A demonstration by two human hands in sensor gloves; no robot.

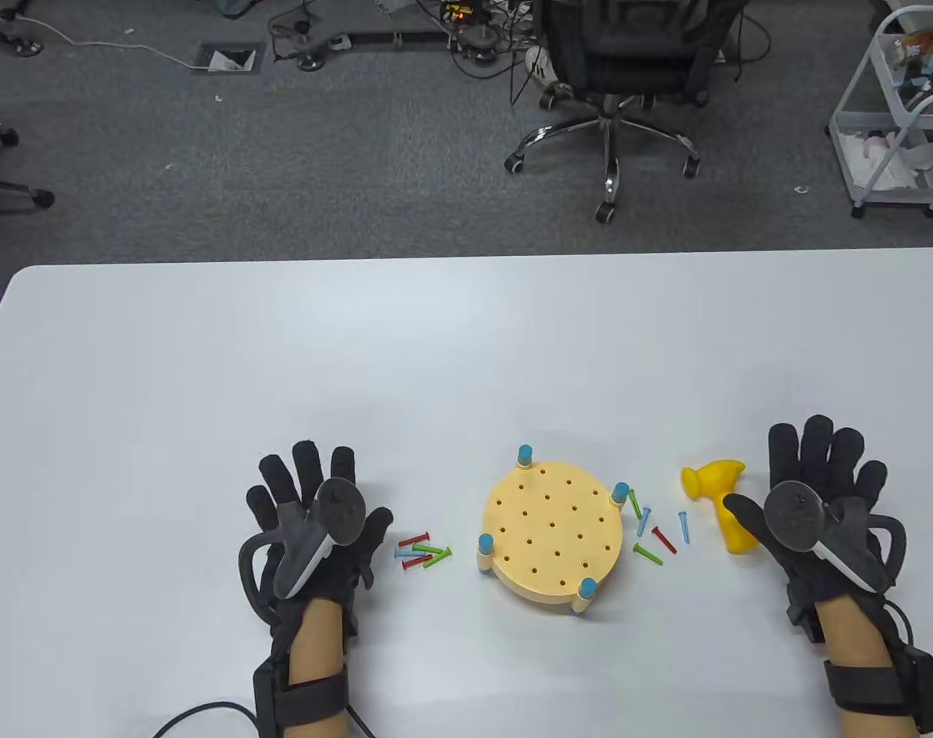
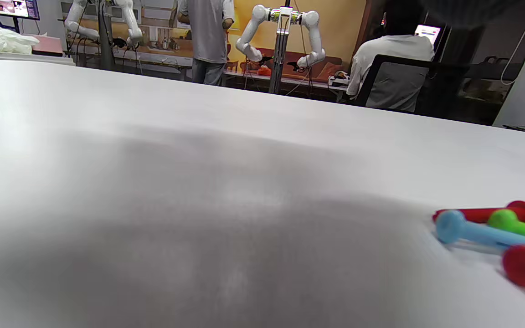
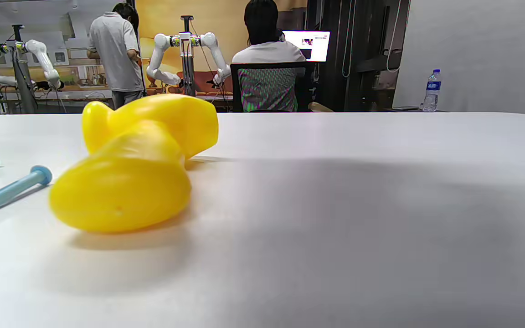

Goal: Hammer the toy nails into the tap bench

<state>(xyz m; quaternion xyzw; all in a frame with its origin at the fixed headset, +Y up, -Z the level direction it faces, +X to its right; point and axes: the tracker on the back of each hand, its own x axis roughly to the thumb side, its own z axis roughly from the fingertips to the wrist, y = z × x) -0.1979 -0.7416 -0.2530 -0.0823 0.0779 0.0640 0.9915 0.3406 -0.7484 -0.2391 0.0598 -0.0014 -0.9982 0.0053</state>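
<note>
A round cream tap bench (image 1: 552,533) with several holes and blue-capped legs stands at the table's front middle. Left of it lies a small heap of red, green and blue toy nails (image 1: 423,551), seen close in the left wrist view (image 2: 495,230). More nails (image 1: 655,530) lie scattered right of the bench. A yellow toy hammer (image 1: 724,503) lies further right, large in the right wrist view (image 3: 135,168). My left hand (image 1: 313,507) lies flat with spread fingers, left of the heap. My right hand (image 1: 816,484) lies flat, fingers spread, just right of the hammer, holding nothing.
The white table (image 1: 282,369) reaches far beyond the toys. An office chair (image 1: 609,115) and a white cart (image 1: 901,115) stand on the floor behind it. People and robot arms (image 3: 185,50) are in the background of the wrist views.
</note>
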